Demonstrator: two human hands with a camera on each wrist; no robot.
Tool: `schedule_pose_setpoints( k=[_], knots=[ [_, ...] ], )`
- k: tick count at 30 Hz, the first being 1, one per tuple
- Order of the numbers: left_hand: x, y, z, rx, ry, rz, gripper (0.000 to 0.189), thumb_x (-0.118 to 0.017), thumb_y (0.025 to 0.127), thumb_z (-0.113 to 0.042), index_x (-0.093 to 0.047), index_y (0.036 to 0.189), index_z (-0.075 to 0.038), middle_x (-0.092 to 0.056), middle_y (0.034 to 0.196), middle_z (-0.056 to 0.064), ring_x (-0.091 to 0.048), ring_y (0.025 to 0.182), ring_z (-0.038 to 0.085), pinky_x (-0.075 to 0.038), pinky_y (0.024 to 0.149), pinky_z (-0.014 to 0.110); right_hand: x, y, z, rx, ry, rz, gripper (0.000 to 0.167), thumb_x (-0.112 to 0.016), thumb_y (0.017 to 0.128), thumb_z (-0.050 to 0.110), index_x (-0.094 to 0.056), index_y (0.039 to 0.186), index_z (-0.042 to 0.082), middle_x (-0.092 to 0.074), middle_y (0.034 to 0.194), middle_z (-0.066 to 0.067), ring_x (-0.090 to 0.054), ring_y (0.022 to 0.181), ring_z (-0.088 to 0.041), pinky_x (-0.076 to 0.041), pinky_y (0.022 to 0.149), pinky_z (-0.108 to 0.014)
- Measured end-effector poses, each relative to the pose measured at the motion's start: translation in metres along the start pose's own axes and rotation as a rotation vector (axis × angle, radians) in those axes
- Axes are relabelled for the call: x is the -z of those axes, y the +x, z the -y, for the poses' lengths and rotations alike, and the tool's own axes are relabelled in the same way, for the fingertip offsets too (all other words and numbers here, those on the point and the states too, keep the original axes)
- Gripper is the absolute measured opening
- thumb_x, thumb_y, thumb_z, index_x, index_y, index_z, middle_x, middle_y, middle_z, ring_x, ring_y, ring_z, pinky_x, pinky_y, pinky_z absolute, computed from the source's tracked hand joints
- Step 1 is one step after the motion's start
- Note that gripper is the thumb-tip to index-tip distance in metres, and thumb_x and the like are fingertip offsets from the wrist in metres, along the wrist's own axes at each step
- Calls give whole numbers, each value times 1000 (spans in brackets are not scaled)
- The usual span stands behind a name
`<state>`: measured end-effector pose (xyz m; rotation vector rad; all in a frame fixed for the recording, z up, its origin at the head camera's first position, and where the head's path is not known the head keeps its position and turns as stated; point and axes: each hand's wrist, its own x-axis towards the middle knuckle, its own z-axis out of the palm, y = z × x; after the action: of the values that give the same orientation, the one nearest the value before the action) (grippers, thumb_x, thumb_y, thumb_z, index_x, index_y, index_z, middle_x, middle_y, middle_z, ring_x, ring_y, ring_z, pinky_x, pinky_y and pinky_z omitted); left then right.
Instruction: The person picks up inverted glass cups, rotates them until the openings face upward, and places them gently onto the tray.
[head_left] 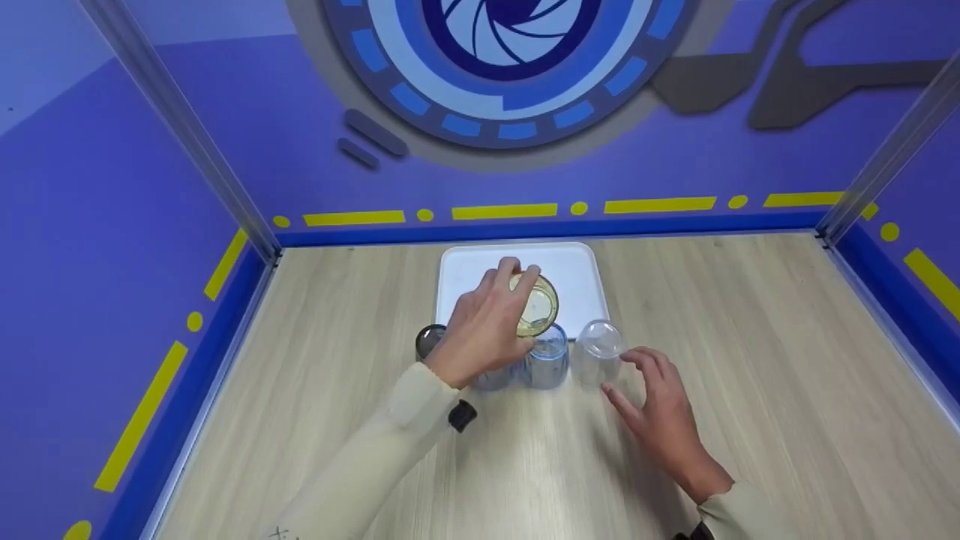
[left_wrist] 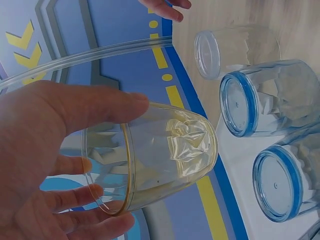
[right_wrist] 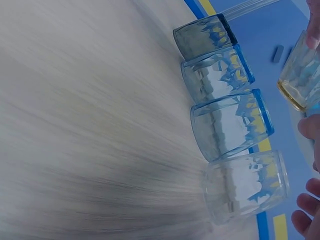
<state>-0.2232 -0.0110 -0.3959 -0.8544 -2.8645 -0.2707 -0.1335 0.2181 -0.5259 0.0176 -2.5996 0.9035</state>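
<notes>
My left hand (head_left: pixel 480 322) grips an amber-tinted glass (left_wrist: pixel 170 150) above the row of glasses and the tray's front part, thumb on one side and fingers on the other. Below stand a dark grey glass (right_wrist: pixel 202 37), two blue glasses (left_wrist: pixel 277 182) and a clear glass (head_left: pixel 598 360), bases up. In the head view my left hand and wrist partly cover the grey glass and one blue glass. To the right of the clear glass, my right hand (head_left: pixel 660 405) is held with thumb and fingers spread. In the right wrist view its fingers (right_wrist: pixel 306 210) look apart from that glass.
Behind the row lies a white tray (head_left: pixel 574 262) on the wooden table (head_left: pixel 345 390). Blue panels (head_left: pixel 240 112) with yellow marks close off the back and both sides, and metal posts (head_left: pixel 187 142) stand at the back corners.
</notes>
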Motion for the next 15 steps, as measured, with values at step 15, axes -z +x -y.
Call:
schedule_pose_setpoints(
  k=[15],
  knots=[
    [-6, 6, 5, 7, 20, 4, 82, -79, 75, -32, -37, 144, -19, -41, 141, 8, -54, 111, 22, -56, 72, 34, 1, 6, -4, -47, 29, 39, 49, -75, 84, 22, -53, 124, 5, -49, 131, -14, -48, 118, -29, -45, 98, -52]
  ],
)
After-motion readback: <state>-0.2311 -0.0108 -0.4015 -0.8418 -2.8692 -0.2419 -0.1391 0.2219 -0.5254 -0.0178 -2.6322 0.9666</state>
